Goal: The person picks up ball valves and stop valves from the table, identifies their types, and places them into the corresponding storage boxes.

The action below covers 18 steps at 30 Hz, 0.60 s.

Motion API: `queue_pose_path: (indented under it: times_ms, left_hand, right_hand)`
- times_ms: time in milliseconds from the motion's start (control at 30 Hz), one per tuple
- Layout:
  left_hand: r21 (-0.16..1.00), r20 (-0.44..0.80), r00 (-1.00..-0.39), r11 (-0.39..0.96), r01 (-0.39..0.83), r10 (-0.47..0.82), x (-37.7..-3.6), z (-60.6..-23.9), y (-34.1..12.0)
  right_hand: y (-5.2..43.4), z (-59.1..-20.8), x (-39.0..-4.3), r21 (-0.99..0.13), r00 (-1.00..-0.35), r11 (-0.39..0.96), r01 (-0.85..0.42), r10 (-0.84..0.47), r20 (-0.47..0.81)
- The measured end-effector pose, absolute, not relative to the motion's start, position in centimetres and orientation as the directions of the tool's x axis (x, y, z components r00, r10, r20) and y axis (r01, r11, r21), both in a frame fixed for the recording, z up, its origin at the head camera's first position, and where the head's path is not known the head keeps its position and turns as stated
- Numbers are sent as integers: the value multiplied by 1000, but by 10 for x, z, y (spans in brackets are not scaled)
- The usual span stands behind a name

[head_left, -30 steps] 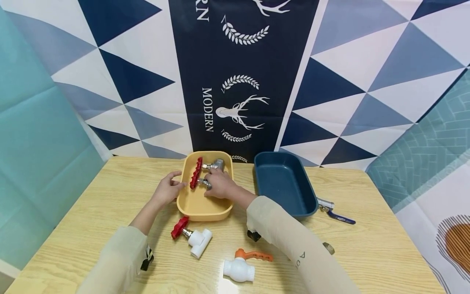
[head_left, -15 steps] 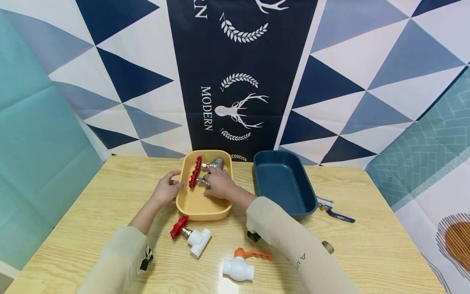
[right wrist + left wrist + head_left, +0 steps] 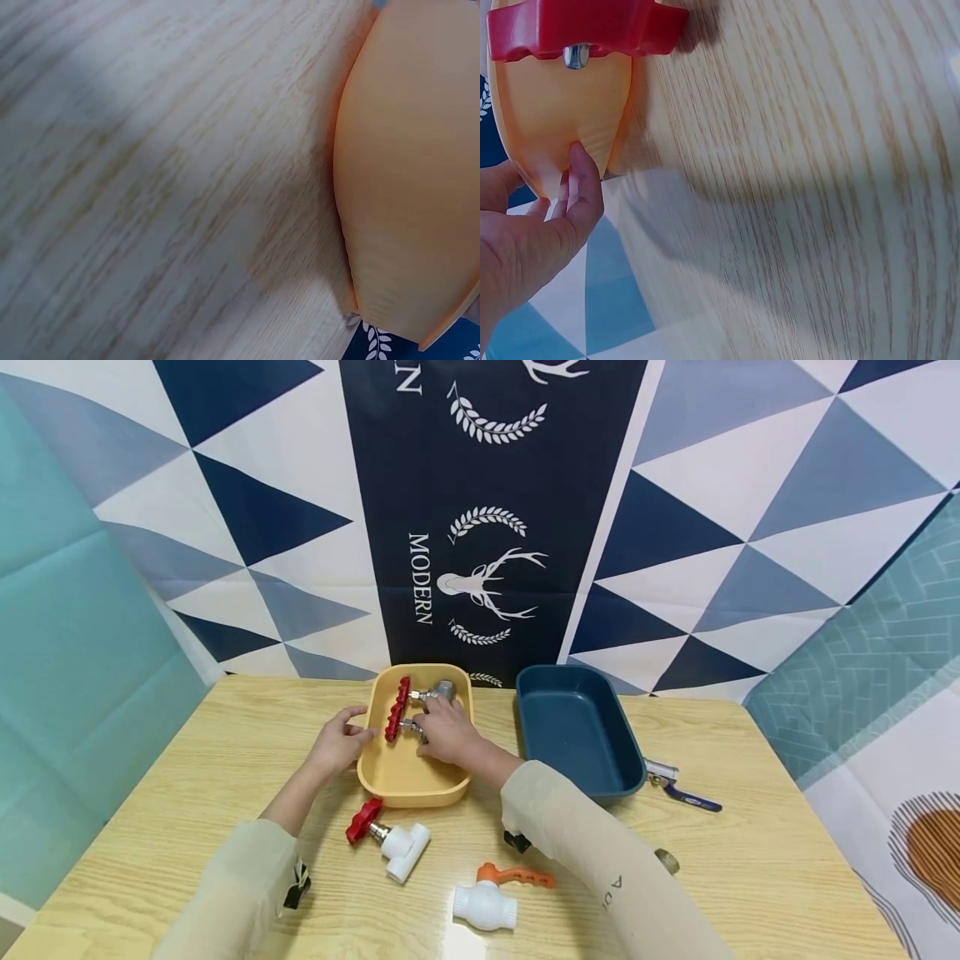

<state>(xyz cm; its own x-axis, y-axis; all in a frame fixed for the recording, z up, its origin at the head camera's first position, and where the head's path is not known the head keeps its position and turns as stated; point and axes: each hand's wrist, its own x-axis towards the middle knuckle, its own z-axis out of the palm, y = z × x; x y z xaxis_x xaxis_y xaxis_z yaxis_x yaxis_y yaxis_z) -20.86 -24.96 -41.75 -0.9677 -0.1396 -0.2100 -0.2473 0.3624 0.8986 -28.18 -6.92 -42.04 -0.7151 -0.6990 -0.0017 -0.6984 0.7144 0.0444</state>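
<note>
A yellow tray (image 3: pixel 375 772) stands mid-table with two metal valves in it. My right hand (image 3: pixel 429 725) reaches into the tray and grips the nearer metal valve by its body, its red handwheel (image 3: pixel 392 723) pointing left. The second metal valve (image 3: pixel 444 691) lies just behind, at the tray's far end. My left hand (image 3: pixel 362 732) rests against the tray's left wall with straight fingers (image 3: pixel 579 196). The left wrist view shows the tray (image 3: pixel 562 112) and a red handwheel (image 3: pixel 585 26). In the right wrist view only the tray's outer wall (image 3: pixel 409 187) and the tabletop appear.
An empty blue tray (image 3: pixel 577 731) stands right of the yellow one, with a blue-handled metal valve (image 3: pixel 678 785) behind its near corner. On the near table lie a white valve with a red handle (image 3: pixel 392 837), a white ball valve with an orange lever (image 3: pixel 487 897) and a small brass fitting (image 3: pixel 666 860).
Both hands stay where they were at the yellow tray; only the head view has drifted slightly.
</note>
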Motion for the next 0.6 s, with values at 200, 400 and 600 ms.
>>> queue_pose_path:
  times_ms: [200,400,600]
  left_hand:
    - [899,-213,-966,359,-251,-143,-209,-417,-249]
    - [902,-207,-967,355,-246,-146,-209,-415,-247]
    - [904,-214,-967,347,-250,-138,-207,-414,-248]
  right_hand:
    - [-68,-420,-281,45,-719,719,-694,-695,15]
    - [-68,-417,-281,-11,-737,738,-675,-674,45]
    - [-68,-413,-277,-93,-734,729,-678,-668,119]
